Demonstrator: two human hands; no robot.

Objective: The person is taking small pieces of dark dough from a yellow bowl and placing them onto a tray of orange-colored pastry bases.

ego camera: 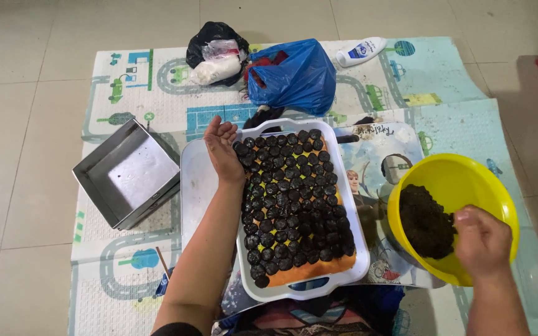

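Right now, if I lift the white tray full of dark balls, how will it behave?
The white tray looks like stiff plastic with end handles, so it probably won't flex much. The round dark balls lie loose in rows and would likely roll if tilted. Fully loaded, it is probably fairly heavy.

White tray [351, 205], orange liner, packed w/ rows of dark balls [294, 205]. L hand [222, 149] open, palm up, at tray's upper-left edge. R hand [482, 241] in yellow bowl [468, 180], fingers on dark mixture [426, 221]. Metal square pan [127, 173] left; blue bag [294, 74], black bag [216, 53], white bottle [360, 51] behind. All on printed play mat [113, 261].
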